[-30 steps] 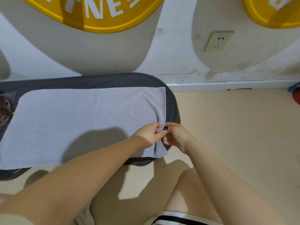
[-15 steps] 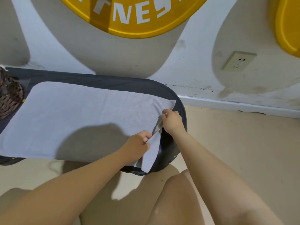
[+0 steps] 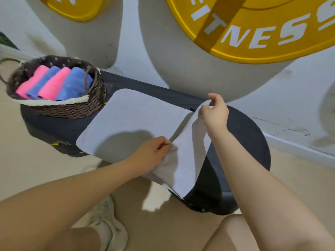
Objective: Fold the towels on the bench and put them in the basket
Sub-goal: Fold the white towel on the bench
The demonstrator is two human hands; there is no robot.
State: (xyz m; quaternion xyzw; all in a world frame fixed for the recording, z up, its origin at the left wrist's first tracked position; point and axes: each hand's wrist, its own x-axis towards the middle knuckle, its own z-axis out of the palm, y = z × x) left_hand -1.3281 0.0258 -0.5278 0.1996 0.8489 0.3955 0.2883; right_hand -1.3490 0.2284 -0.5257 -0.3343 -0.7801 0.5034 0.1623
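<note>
Far left, a dark wicker basket (image 3: 72,109) sits on the end of the black padded bench (image 3: 241,127). Inside it there are four folded towels lined up side by side, alternating pink (image 3: 32,82), blue (image 3: 44,79), pink (image 3: 54,84), blue (image 3: 72,86), and there's a whitish lining (image 3: 54,102) showing along the near rim. One handle loop sticks out on the far left, another stands up on the right side of the basket.

Just to the right of the basket, a light grey towel (image 3: 134,115) is spread flat on the bench top, with the person's shadow falling across its near part. Its left end lies flat, near the basket but not touching it as far as I can see. The right end is lifted off the bench and turned over, so a strip of it hangs down the front edge of the bench.

The left hand (image 3: 152,153) is pinching the towel's near edge, fingers curled around the fabric. The right hand (image 3: 214,111) is further back and higher, gripping the far corner between thumb and fingers and holding it up off the padding.

Down on the floor there's a white sneaker (image 3: 108,225) below the left arm. Behind everything, the wall has a big yellow ring graphic with "FITNESS" lettering (image 3: 253,35) over on the right.
</note>
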